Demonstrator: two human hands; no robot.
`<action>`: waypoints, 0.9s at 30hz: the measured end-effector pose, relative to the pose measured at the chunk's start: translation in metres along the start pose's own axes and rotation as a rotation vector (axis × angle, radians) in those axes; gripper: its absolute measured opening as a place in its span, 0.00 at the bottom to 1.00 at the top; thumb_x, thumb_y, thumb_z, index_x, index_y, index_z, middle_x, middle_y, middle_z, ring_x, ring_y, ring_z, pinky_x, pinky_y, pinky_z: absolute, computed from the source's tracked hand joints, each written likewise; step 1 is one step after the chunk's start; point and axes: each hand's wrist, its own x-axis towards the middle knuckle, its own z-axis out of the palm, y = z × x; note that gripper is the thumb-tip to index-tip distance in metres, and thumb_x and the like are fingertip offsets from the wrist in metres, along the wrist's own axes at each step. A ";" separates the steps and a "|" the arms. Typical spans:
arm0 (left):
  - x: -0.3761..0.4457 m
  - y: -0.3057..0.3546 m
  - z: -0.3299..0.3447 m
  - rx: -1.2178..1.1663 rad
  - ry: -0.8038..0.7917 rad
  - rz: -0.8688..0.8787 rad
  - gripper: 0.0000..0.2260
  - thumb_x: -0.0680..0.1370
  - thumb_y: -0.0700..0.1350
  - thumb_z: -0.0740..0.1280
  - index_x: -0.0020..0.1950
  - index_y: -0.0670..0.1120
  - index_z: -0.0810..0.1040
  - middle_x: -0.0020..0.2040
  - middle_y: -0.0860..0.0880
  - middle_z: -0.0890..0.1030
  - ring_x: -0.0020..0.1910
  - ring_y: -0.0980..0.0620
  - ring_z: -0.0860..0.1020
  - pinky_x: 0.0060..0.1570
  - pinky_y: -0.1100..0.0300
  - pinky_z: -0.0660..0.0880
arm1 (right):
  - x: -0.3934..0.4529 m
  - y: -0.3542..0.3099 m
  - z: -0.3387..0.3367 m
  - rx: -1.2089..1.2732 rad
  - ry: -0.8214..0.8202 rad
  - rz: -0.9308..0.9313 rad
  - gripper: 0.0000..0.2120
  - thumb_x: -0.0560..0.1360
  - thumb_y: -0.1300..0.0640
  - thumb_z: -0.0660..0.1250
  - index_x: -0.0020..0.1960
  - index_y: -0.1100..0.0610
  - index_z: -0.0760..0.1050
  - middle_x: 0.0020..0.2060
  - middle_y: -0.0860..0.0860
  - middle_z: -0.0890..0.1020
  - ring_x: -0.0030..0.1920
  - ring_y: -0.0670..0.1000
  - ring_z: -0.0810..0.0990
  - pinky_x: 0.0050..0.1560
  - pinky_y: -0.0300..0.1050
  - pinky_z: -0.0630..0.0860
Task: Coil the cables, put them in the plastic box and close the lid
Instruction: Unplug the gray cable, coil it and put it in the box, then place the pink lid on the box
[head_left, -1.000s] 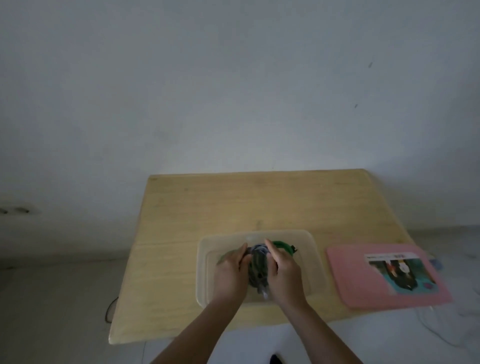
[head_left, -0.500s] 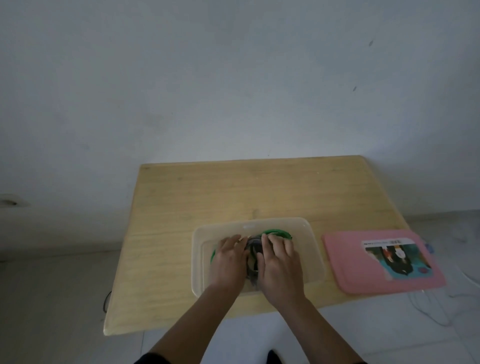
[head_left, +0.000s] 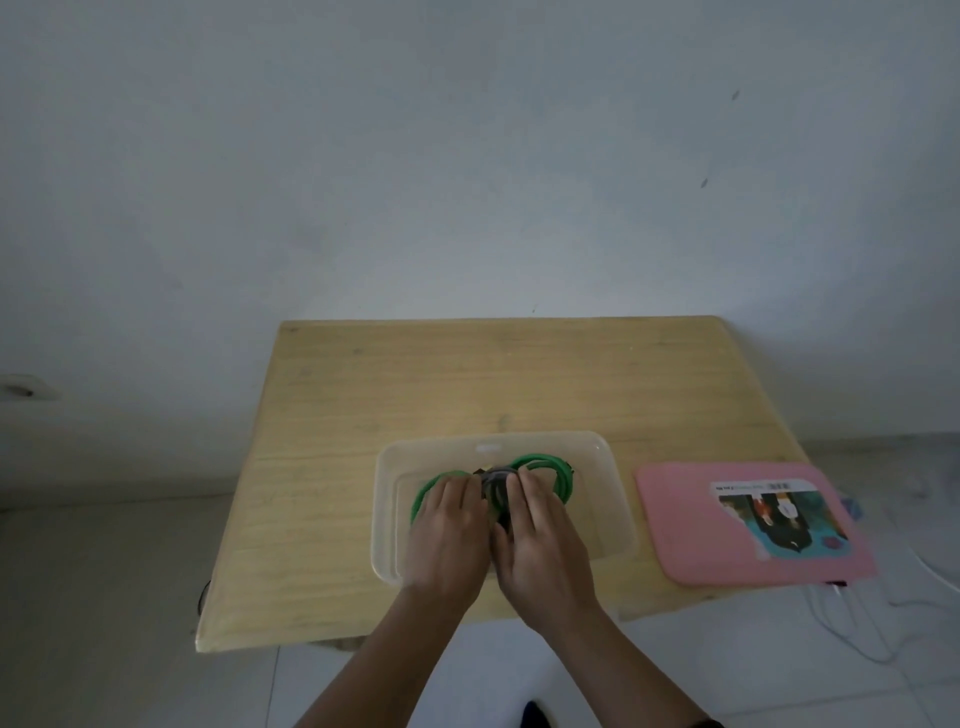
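Note:
A clear plastic box (head_left: 613, 478) sits open near the front edge of the wooden table (head_left: 467, 384). Inside it lie a coiled green cable (head_left: 550, 467) and a dark coiled cable (head_left: 494, 480) between my hands. My left hand (head_left: 449, 530) and my right hand (head_left: 543, 535) lie palm down in the box, fingers stretched flat, pressing on the coils. Most of the dark cable is hidden under my hands. The pink lid (head_left: 691, 525) with a printed label lies flat to the right of the box, overhanging the table's right edge.
A grey wall stands behind the table. White cords (head_left: 852, 618) trail on the tiled floor at the lower right. A dark cord loop (head_left: 201, 597) hangs by the table's front left corner.
My hands have gone from holding the dark coil upright to lying flat on the cables, pushing them down into the box. The head view has tilted slightly.

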 end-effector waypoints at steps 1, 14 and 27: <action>-0.002 0.003 0.000 0.002 0.021 0.023 0.09 0.71 0.37 0.67 0.51 0.38 0.79 0.47 0.42 0.82 0.47 0.44 0.80 0.49 0.52 0.79 | -0.002 0.002 -0.002 0.002 0.003 -0.009 0.28 0.81 0.47 0.44 0.67 0.65 0.68 0.65 0.61 0.74 0.65 0.59 0.72 0.64 0.52 0.71; -0.021 0.132 0.037 -0.228 0.203 0.168 0.12 0.75 0.37 0.60 0.57 0.38 0.77 0.52 0.42 0.79 0.52 0.47 0.75 0.52 0.61 0.71 | -0.038 0.123 -0.065 0.007 0.145 0.043 0.25 0.78 0.51 0.54 0.69 0.66 0.66 0.66 0.62 0.73 0.67 0.59 0.70 0.64 0.50 0.70; 0.011 0.211 0.165 -0.042 0.050 -0.159 0.26 0.67 0.34 0.71 0.62 0.32 0.68 0.55 0.28 0.72 0.54 0.30 0.72 0.45 0.37 0.78 | -0.064 0.348 -0.088 -0.097 -0.029 0.332 0.27 0.73 0.50 0.53 0.64 0.67 0.70 0.61 0.66 0.75 0.62 0.64 0.74 0.52 0.58 0.78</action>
